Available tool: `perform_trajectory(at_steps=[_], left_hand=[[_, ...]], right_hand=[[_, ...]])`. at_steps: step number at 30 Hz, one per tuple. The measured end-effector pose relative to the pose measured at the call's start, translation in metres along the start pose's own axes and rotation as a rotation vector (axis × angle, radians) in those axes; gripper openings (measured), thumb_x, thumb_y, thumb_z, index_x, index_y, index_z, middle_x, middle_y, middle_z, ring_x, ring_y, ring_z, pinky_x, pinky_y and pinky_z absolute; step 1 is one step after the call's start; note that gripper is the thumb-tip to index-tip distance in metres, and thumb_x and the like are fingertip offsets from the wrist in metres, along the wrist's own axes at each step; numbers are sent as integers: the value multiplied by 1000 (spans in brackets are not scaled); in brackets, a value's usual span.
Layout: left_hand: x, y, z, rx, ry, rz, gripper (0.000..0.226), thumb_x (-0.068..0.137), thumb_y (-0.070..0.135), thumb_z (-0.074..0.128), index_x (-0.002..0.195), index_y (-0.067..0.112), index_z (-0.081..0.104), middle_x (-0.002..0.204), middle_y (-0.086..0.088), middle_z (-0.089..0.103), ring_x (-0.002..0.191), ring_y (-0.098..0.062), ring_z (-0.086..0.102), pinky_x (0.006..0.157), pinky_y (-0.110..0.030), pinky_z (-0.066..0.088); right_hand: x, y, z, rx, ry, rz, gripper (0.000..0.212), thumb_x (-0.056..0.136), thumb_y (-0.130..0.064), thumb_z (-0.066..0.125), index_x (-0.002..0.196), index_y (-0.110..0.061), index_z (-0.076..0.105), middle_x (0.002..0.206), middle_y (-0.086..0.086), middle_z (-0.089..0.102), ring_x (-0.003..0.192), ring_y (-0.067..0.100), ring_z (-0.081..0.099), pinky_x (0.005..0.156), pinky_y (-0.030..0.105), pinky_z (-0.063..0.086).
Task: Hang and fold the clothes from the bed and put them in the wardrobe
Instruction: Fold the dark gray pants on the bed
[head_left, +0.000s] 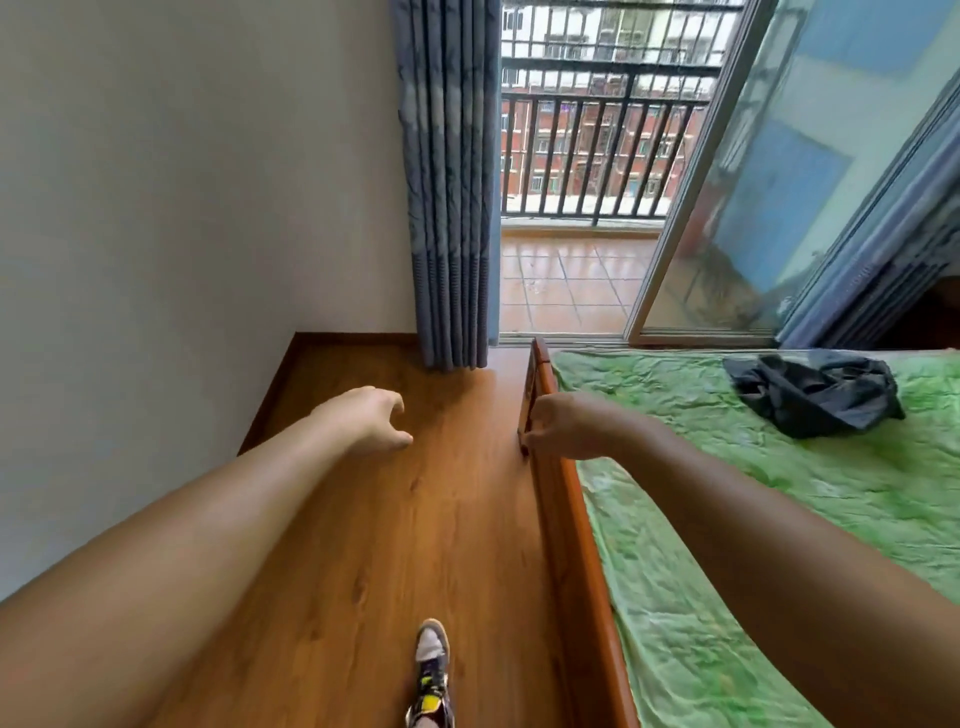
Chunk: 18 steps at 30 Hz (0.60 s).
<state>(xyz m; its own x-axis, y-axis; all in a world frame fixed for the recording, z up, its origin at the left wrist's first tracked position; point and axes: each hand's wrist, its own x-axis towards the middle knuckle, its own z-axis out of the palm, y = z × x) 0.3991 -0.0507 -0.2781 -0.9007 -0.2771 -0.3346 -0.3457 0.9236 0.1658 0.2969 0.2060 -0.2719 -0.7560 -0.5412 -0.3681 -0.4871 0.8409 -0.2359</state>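
A crumpled dark garment (813, 392) lies on the green sheet of the bed (727, 493) at the far right. My left hand (366, 418) hangs over the wooden floor, fingers loosely curled, holding nothing. My right hand (558, 428) hovers over the bed's wooden side rail (569, 519), fingers curled downward with nothing in them. Both hands are well apart from the garment. The wardrobe is not in view.
A wooden floor strip (395, 519) runs between the white wall (182, 208) and the bed. Ahead hang blue-grey curtains (449, 208) beside an open sliding glass door (727, 208) leading to a tiled balcony. My shoe (431, 670) is on the floor below.
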Motion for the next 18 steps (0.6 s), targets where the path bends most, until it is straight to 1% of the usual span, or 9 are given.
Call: perform_trajectory(at_steps=[3,6,8,10,12,14,18], left_hand=[[83,1,-33,2,6,36,59,92,48,66,144,26,49,147,-2,52,131,-23,54,100,-38,54],[167,-1,-72,-6,13,62,59,93,47,67,145,26,49,148,-2,51,132,-23,54,100,-39,54],[220,2,-96,2,11,83,58,93,47,66,145,26,49,147,-2,52,132,-23,54,100,-39,54],[270,9,-114,15,-7,110,55,93,47,66,142,27,52,143,-1,56,128,-21,57,97,-36,54],[323,20,-128,43,-22,141,51,91,49,66,136,28,56,136,1,60,122,-18,59,92,-33,52],[375,36,-137,54,-42,174,50,90,50,66,134,27,58,133,2,61,118,-18,60,91,-32,52],[483,76,-152,75,-64,217,45,88,50,66,126,27,62,123,3,65,108,-17,62,89,-34,55]], right_hand=[[68,7,-36,20,13,36,50,95,-49,62,135,-19,57,135,8,60,120,28,56,85,31,42],[130,19,-75,28,20,79,51,95,-47,62,138,-20,57,138,10,58,121,30,56,94,35,48],[169,32,-100,30,14,107,48,95,-45,62,133,-17,60,134,12,61,116,30,58,94,35,50],[206,49,-123,41,2,128,45,95,-44,63,129,-15,62,128,13,64,113,31,59,91,35,50],[245,70,-143,48,0,141,45,95,-44,62,129,-14,60,130,13,64,116,33,59,94,37,49],[288,93,-158,54,2,161,48,95,-46,60,131,-14,59,133,13,63,119,34,58,97,39,49],[379,151,-184,62,-6,202,55,94,-51,60,137,-17,56,138,13,60,124,32,56,97,35,47]])
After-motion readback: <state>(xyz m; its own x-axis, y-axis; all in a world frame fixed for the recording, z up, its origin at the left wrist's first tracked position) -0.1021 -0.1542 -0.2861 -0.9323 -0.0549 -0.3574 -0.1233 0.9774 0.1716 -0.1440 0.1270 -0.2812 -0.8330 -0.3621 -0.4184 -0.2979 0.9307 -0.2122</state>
